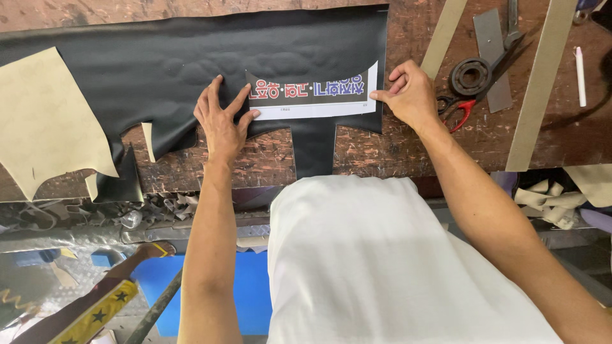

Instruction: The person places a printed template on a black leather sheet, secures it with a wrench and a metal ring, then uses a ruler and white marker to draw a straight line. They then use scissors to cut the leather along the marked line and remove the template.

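A scarred wooden tabletop (268,159) carries a black leather sheet (159,70) spread under both hands, with a tan leather piece (44,121) lying well to the left of the left fingers. A curved printed card (312,95) rests on the black sheet between the hands. The left hand (220,118) lies flat, fingers (245,99) spread wide, pressing the card's left end. The right hand (411,95) pins the card's right corner under narrow, bunched fingers (382,95). Just right of those fingers lie red-handled scissors (475,95) and a steel bearing ring (470,76), with a white marker (580,75) farther right.
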Demonstrator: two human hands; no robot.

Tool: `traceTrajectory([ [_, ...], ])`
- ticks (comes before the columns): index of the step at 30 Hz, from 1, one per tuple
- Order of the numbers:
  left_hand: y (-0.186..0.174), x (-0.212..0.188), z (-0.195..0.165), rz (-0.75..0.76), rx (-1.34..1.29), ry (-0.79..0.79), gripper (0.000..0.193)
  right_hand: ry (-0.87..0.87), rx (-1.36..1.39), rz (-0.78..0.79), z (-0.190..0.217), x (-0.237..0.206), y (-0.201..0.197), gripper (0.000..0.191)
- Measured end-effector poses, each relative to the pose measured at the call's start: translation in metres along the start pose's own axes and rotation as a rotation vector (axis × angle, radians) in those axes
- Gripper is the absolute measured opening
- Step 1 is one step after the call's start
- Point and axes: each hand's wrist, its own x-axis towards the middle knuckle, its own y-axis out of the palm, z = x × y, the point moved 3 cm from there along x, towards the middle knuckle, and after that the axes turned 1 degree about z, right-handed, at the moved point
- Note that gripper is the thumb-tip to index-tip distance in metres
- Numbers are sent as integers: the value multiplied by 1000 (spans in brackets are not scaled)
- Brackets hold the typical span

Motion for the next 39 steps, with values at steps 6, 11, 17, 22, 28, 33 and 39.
traceTrajectory([
  [6,1,1,1,-3,-6,4,54,2,-9,-7,1,0,-1,48],
  [11,-1,1,-2,10,-15,-12,55,9,-2,1,2,0,-1,48],
  [17,2,6,-29,-19,134,-44,60,24,3,-2,1,0,-1,48],
  [22,49,1,-113,-19,-214,160,42,-18,-7,-3,-1,0,0,47],
  [28,95,13,-177,-25,-182,318,44,-3,35,-8,0,0,0,49],
  [33,100,16,-182,-28,-107,320,46,8,38,-13,3,-2,-1,48],
  [39,101,16,-183,-13,-119,302,48,-94,-8,-18,5,-14,-14,42],
])
